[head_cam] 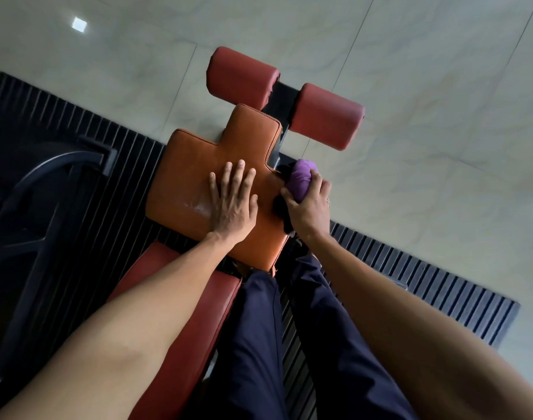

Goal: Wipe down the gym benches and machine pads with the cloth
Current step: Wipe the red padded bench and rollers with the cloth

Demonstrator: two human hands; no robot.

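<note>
Cloth (pixel 301 179), purple and bunched into a soft wad, sits in the right grip (pixel 312 204). The fingers curl round it and the thumb closes in from the 9 o'clock side. The wad is pressed against the 3 o'clock edge of the orange pad (pixel 192 159). It looks light and limp, so it should squash to the shape of whatever it rubs. Held as a wad it gives a firm face to push with, though a looser fold would likely cover more surface. Something dark shows beneath it; whether cloth or frame I cannot tell. The left grip (pixel 232 198) lies flat and spread on the pad's top, holding nothing, at 9 o'clock of the cloth. A wet sheen (pixel 194 205) marks the pad just at that grip's 9 o'clock, and the smooth cover is probably slick there. Two red rollers (pixel 241 77) stand at 12 o'clock of the pad, and a red bench (pixel 183 298) at 6.
</note>
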